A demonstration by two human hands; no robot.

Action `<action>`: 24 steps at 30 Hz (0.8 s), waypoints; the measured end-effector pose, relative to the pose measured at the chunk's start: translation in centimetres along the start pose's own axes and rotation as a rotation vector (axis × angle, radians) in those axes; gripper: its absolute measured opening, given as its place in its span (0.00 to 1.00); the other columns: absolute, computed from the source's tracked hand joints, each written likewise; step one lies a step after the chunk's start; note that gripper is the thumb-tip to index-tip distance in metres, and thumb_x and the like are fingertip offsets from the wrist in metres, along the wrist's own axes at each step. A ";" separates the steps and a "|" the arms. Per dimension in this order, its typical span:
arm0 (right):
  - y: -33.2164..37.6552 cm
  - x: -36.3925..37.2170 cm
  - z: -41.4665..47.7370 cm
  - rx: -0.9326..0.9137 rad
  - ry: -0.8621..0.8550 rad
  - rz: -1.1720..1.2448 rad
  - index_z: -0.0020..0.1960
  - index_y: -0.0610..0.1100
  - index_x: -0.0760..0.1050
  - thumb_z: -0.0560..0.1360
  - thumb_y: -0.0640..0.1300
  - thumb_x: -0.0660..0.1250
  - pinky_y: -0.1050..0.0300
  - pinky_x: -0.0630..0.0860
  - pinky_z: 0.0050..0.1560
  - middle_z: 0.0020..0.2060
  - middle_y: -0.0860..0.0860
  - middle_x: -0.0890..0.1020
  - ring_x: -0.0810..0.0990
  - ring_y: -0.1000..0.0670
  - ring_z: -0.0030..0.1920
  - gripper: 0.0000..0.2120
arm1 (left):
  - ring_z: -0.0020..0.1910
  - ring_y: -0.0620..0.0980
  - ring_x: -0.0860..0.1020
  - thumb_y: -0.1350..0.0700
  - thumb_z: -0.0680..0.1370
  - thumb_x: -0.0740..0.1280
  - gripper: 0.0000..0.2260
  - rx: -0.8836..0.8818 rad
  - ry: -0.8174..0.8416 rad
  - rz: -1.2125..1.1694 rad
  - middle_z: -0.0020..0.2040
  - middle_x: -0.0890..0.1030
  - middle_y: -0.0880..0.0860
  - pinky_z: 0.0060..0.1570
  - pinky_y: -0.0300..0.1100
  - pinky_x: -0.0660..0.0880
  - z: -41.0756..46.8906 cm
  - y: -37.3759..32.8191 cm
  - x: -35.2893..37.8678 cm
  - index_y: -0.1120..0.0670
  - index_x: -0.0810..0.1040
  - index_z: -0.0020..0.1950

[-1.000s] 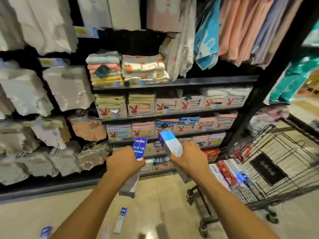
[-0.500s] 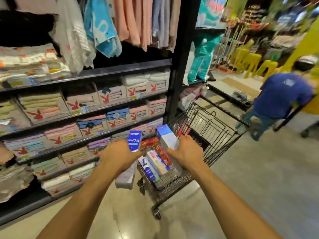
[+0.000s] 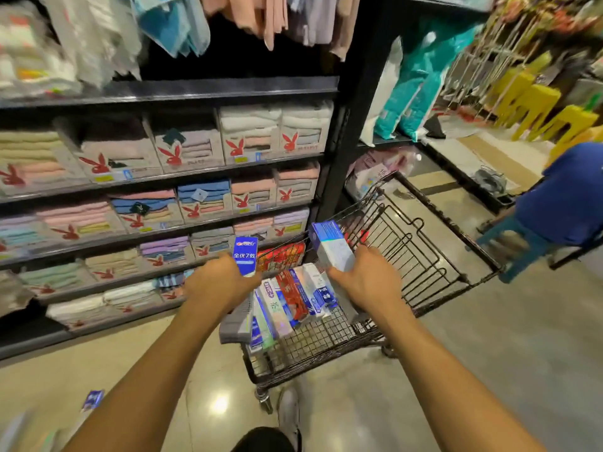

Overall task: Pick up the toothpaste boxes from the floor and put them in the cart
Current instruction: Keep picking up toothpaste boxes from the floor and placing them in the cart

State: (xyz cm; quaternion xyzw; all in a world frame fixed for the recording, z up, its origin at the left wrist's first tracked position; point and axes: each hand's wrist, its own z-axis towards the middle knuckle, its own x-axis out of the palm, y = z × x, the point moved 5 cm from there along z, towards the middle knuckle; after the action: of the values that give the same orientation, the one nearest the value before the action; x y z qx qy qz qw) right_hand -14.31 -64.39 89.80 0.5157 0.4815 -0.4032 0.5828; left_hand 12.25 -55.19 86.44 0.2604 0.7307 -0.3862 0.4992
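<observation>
Grips, left (image 3: 222, 285) and right (image 3: 368, 282), hold boxes (image 3: 332, 247) at cart (image 3: 313, 337).

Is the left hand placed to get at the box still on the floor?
Probably not yet: the left hand grips a blue box up at the cart, and the floor box lies low beside that forearm. Nothing blocks the way; the hand would need emptying and lowering first.
</observation>
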 end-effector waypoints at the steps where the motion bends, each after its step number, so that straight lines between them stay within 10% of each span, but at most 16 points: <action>1: -0.6 0.6 1.4 0.001 0.010 -0.010 0.55 0.45 0.74 0.69 0.72 0.65 0.48 0.79 0.43 0.50 0.49 0.77 0.80 0.46 0.46 0.31 | 0.40 0.52 0.79 0.24 0.66 0.64 0.30 -0.016 0.011 -0.020 0.42 0.81 0.50 0.41 0.43 0.77 1.4 -0.5 1.1 0.49 0.72 0.50; 24: -9.0 36.3 21.8 -0.031 0.428 0.027 0.54 0.42 0.74 0.77 0.58 0.67 0.47 0.76 0.51 0.50 0.43 0.77 0.79 0.38 0.53 0.19 | 0.46 0.53 0.82 0.31 0.72 0.67 0.27 -0.511 0.146 -0.087 0.50 0.81 0.51 0.43 0.45 0.79 18.8 2.2 34.6 0.52 0.71 0.57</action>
State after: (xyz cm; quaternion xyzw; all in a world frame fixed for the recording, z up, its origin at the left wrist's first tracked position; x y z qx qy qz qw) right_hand -12.19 -86.25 52.51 0.5868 0.5935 -0.2690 0.4807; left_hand 11.23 -69.64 49.77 0.1213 0.8491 -0.1906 0.4776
